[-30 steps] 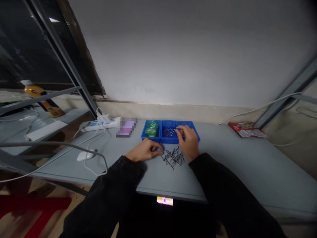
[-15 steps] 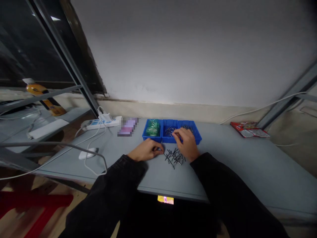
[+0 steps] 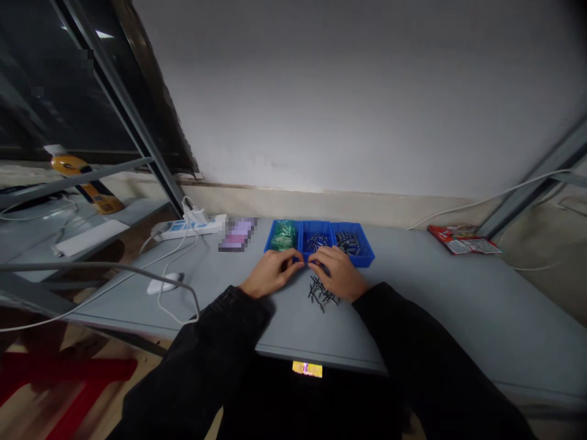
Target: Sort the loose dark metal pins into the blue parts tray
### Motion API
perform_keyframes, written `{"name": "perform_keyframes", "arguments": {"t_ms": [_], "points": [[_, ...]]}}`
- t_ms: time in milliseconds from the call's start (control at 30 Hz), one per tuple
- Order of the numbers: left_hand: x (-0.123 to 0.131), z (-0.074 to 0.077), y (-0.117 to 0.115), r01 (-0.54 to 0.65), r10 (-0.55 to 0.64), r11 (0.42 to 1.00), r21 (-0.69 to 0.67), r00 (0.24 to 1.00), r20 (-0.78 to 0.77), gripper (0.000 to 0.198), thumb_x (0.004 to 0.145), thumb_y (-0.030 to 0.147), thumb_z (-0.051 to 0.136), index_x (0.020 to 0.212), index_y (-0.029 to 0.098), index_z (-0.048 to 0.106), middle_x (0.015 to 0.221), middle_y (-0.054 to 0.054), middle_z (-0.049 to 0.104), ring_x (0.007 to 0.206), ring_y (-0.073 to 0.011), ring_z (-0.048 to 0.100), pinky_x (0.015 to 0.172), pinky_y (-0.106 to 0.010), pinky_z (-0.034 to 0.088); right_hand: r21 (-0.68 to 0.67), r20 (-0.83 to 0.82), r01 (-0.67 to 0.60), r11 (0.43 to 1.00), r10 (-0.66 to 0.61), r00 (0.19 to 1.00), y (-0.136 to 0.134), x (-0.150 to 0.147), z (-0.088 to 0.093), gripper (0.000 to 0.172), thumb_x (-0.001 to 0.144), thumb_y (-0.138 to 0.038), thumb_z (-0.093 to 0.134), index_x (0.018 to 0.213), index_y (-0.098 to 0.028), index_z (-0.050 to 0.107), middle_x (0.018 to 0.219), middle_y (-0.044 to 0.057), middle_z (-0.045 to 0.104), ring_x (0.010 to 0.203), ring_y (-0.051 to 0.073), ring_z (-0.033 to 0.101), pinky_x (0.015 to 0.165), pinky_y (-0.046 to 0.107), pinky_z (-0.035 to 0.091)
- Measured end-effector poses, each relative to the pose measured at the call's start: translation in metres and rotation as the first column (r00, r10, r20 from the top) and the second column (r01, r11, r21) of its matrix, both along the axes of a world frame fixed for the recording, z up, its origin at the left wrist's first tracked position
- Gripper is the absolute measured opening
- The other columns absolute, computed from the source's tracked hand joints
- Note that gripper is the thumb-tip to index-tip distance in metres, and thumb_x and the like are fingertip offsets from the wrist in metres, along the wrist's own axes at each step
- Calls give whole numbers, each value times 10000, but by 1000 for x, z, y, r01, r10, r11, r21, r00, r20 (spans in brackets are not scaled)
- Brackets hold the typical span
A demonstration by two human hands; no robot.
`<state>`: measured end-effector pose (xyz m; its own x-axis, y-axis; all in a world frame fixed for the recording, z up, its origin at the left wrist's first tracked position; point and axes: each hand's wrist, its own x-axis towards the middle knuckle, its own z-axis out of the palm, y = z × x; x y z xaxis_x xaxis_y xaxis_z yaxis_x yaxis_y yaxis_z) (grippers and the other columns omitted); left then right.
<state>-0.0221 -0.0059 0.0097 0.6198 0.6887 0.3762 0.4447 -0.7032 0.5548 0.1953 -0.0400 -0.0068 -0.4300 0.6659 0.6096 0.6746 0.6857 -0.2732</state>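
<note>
My left hand [image 3: 276, 272] and my right hand [image 3: 338, 272] meet fingertip to fingertip just in front of the blue bins. Both are closed in a pinch, and a tiny thing between them is too small to name. Beneath my right hand lies a loose pile of dark metal pins [image 3: 323, 294]. Behind the hands stand three blue bins [image 3: 316, 225] in a row. The left one holds green pieces [image 3: 284, 234], the middle one small thin metal parts [image 3: 317, 241], the right one thicker dark cylindrical parts [image 3: 348, 242].
On the left of the grey table [image 3: 440, 305] are a white power strip [image 3: 206, 227], a blurred purple phone-like rectangle [image 3: 237, 234], a white mouse-like object [image 3: 163, 283] and looping cables. A red packet [image 3: 464, 239] lies at the right. An orange bottle [image 3: 87, 183] lies tilted farther left.
My right hand has come back from over the middle bin to my left fingertips. The right bin's contents show more fully. My left hand has shifted slightly.
</note>
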Motion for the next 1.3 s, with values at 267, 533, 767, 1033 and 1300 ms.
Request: {"name": "perform_keyframes", "arguments": {"t_ms": [267,533,767,1033,1300], "points": [[2,-2,-1,25,-25,1000,13,1000,-14,186,978,324,567,986,166,665,579,57,496,525,-96,454,570,-225,339,29,-19,-4,1000,5,1000,3,-1,-3,141,999,-220,510,889,-191,591,866,23,635,823,168,569,810,341,390],[2,-5,-1,42,-42,999,10,999,-35,173,964,290,562,964,162,679,600,43,523,542,-92,450,569,-217,345,28,-4,-20,999,20,1000,1,-3,-4,179,1023,-257,488,881,-195,578,863,15,624,843,168,571,832,337,396],[3,-6,0,51,-51,999,4,999,-9,132,935,255,575,935,154,660,635,39,557,563,-91,486,591,-218,373,38,-22,-26,999,27,999,3,-3,-6,193,1026,-276,486,885,-199,594,865,15,626,840,166,567,828,338,403],[3,-6,0,42,-42,999,-11,999,23,78,898,199,581,938,157,633,654,38,587,572,-94,521,600,-220,411,49,-85,-17,999,21,996,1,-4,-2,194,1024,-267,475,901,-197,608,871,32,636,852,179,574,826,352,426],[2,-7,-1,48,-50,999,19,994,102,102,888,179,576,972,159,631,816,-10,678,684,-110,603,642,-219,466,11,-49,-10,1000,10,999,0,-3,-3,164,1000,-192,467,1047,-190,625,975,61,648,946,203,579,882,382,445]]}}
